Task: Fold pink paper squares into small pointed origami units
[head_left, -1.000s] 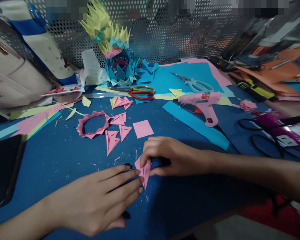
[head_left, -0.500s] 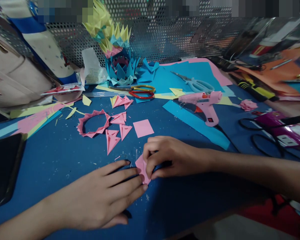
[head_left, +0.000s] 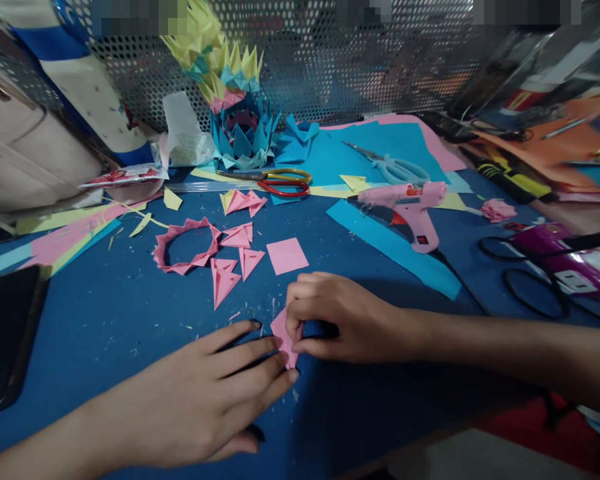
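A small folded piece of pink paper lies on the blue table between my two hands. My left hand rests flat with its fingers spread, the fingertips touching the paper's lower left edge. With thumb and forefinger pinched, my right hand grips the paper's right side and partly covers it. Just beyond is a flat pink paper square. Farther left lie several folded pink triangles and a zigzag pink paper ring.
A pink glue gun lies at right, its cord trailing off. Red-and-yellow-handled scissors and blue-handled scissors lie behind. A folded-paper model stands before the perforated metal panel. A black tablet-like slab sits at left; a purple device at right.
My right thumb and fingers have shifted slightly along the paper's right edge, closing tighter on it. My left hand is nearly unmoved.
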Demonstrator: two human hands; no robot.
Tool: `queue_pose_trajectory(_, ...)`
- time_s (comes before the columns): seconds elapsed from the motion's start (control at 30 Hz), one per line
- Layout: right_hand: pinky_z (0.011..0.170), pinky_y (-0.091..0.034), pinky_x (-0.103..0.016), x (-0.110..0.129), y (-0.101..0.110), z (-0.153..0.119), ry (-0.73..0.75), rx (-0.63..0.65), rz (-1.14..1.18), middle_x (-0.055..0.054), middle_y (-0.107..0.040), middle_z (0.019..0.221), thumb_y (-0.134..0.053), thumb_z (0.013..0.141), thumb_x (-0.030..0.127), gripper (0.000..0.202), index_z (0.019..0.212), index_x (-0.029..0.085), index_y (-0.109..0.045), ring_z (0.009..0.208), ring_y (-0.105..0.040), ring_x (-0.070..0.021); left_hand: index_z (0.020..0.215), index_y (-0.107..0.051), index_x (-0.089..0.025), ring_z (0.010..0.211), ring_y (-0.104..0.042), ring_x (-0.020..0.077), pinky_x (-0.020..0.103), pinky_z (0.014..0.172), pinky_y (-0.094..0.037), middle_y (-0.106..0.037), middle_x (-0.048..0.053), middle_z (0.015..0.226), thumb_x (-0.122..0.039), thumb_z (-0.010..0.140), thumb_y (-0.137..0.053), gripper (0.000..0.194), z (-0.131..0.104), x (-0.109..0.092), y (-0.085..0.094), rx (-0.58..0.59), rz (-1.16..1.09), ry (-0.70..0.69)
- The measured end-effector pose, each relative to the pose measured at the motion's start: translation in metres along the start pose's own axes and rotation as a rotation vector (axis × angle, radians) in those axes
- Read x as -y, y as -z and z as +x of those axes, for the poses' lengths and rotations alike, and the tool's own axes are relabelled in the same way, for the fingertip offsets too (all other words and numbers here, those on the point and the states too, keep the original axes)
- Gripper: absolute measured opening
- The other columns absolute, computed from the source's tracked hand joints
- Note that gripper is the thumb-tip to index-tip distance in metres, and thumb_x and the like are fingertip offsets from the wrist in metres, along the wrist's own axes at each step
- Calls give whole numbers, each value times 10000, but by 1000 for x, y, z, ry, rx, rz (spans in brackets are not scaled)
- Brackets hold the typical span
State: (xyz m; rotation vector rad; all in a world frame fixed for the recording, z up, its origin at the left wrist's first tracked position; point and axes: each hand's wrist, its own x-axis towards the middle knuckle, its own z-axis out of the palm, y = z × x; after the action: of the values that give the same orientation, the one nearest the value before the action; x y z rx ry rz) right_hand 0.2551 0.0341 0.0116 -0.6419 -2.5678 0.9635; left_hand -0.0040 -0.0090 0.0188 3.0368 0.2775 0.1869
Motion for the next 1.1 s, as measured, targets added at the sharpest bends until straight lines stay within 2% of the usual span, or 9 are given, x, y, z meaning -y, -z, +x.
queue_pose_trajectory(0.13,772,-369,-297,-1,0,0,5,-8,-18,-13,-632,867,-653,905,204,45,889,162,-650,833,-555,-152,1455,-463,-102,1268,-535,240,398,1182,-257,-628,81,1339,-457,1074,-364,530,0,1,0,7,-1,3)
queue_pose_trajectory(0.3,750,-356,-280,-3,4,1,17,40,33,1,-617,849,-674,906,201,57,851,188,-671,810,-548,-138,1460,-454,-92,1265,-535,238,395,1175,-263,-624,82,1343,-448,1074,-372,531,1,1,0,-3,-8,11)
queue_pose_trajectory(0.5,754,-362,-287,-4,2,1,-6,24,30,-7,-617,844,-673,909,216,57,862,183,-667,818,-552,-148,1430,-492,-92,1242,-545,224,380,1192,-186,-650,65,1306,-415,1097,-284,508,2,1,1,-39,1,15)
queue_pose_trajectory(0.8,764,-361,-277,-3,1,1,15,4,28,0,-636,861,-685,896,184,35,868,172,-668,819,-555,-131,1444,-473,-85,1238,-554,230,389,1161,-288,-655,76,1306,-437,1091,-306,525,1,1,1,-12,-5,13)
queue_pose_trajectory(1.1,804,-355,-284,-11,3,1,145,67,93,-10,-646,956,-692,921,356,111,942,260,-743,873,-571,-131,1399,-525,-88,1250,-563,240,384,1154,-331,-659,73,1307,-380,1093,-331,466,-2,0,-2,-109,-21,27)
